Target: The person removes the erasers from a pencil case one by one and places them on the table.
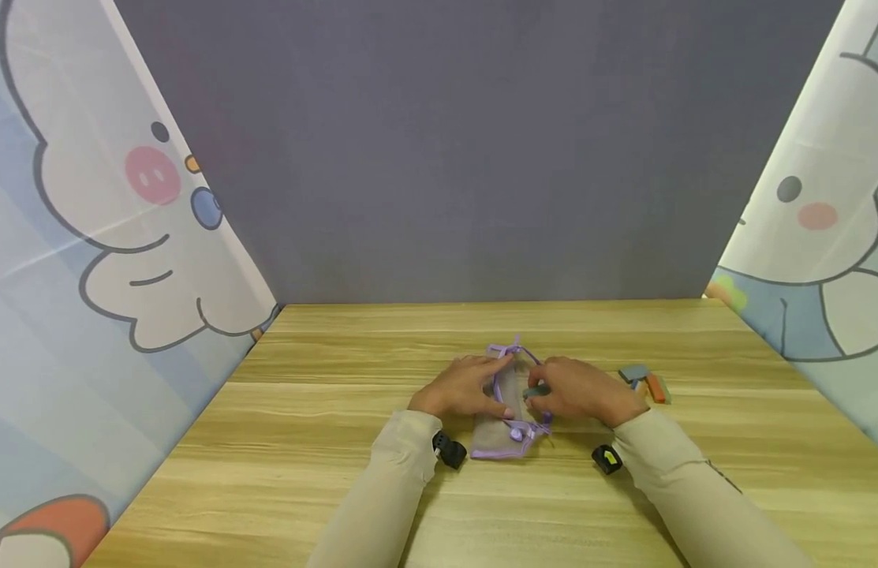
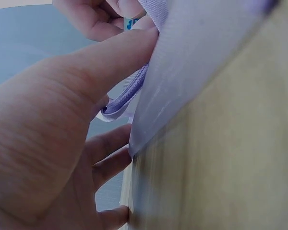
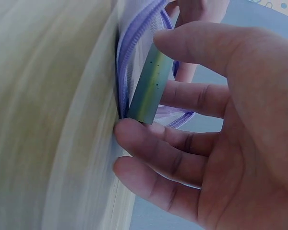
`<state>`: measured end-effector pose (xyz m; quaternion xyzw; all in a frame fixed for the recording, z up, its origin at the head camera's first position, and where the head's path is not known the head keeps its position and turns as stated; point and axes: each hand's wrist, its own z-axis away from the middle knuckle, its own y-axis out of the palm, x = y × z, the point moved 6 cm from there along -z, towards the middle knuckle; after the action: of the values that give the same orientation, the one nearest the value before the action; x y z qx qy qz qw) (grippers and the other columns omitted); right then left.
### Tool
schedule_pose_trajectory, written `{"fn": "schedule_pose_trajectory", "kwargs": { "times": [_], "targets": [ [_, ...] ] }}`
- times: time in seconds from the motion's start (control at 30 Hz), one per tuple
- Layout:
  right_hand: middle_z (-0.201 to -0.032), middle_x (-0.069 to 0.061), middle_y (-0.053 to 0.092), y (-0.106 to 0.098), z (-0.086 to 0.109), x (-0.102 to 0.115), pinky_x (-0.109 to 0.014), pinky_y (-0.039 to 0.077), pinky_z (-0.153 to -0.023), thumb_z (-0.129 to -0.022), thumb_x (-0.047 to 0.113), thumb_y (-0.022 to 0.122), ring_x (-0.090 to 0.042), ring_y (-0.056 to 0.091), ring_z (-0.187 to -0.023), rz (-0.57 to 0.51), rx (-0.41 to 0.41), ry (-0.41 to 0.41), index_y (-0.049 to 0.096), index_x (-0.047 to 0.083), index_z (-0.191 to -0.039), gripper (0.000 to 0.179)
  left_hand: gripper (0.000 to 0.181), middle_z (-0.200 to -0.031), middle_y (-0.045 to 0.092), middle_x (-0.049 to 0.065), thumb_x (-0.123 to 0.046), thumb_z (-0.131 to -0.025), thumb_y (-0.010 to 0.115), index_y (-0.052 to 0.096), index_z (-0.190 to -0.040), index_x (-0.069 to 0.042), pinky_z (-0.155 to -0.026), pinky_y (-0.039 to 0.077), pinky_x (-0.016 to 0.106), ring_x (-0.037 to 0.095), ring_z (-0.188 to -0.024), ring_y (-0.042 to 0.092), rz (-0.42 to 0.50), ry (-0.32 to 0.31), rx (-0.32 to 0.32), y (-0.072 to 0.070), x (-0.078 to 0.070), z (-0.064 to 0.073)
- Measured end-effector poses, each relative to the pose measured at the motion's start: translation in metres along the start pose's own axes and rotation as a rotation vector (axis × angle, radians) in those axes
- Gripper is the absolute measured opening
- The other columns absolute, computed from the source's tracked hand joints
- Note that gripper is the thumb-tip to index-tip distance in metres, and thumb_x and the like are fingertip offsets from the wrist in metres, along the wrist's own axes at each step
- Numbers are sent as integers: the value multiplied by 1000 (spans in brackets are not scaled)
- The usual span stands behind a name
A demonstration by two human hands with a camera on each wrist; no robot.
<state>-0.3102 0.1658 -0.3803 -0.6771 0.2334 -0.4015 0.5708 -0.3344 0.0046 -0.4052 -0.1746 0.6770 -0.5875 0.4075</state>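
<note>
A see-through mesh zipper pouch [image 1: 490, 438] with purple trim lies flat on the table, its zipped mouth parted. My left hand [image 1: 470, 386] rests across it, thumb and index finger spread apart along the purple edge. In the left wrist view the thumb presses on the zipper edge of the pouch [image 2: 177, 72], and other fingertips touch down lower. My right hand [image 1: 573, 388] pinches a small dark green block [image 3: 150, 88] between thumb and fingers. That block overlaps the mouth of the pouch, with the purple zipper curving beside it.
Right of my right hand lie several small blocks: a grey-green one [image 1: 633, 372], an orange one [image 1: 655, 388] and some bluish and green ones. The wooden table [image 1: 325, 442] meets a grey panel [image 1: 439, 158] behind, and printed cloth stands on both sides.
</note>
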Motion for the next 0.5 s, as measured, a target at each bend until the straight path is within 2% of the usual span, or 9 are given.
{"fn": "schedule_pose_trajectory", "kwargs": {
  "times": [0.2, 0.5],
  "targets": [
    [-99, 2, 67, -2, 0, -1, -38, 52, -74, -92, 34, 71, -12, 60, -83, -3, 2, -7, 73, 14, -104, 23, 96, -162, 30, 5, -60, -85, 73, 22, -161, -30, -119, 16, 57, 28, -148, 28, 5, -8, 5, 0, 0, -1],
    [-94, 7, 67, -1, -2, -2, -36, 52, -72, -93, 33, 71, -8, 59, -78, -37, 1, -28, 73, 15, -101, 21, 96, -160, 34, 2, -59, -84, 74, 24, -161, -27, -119, 19, 55, 25, -147, 30, 1, 17, -18, 0, 0, 0]
  ]
}}
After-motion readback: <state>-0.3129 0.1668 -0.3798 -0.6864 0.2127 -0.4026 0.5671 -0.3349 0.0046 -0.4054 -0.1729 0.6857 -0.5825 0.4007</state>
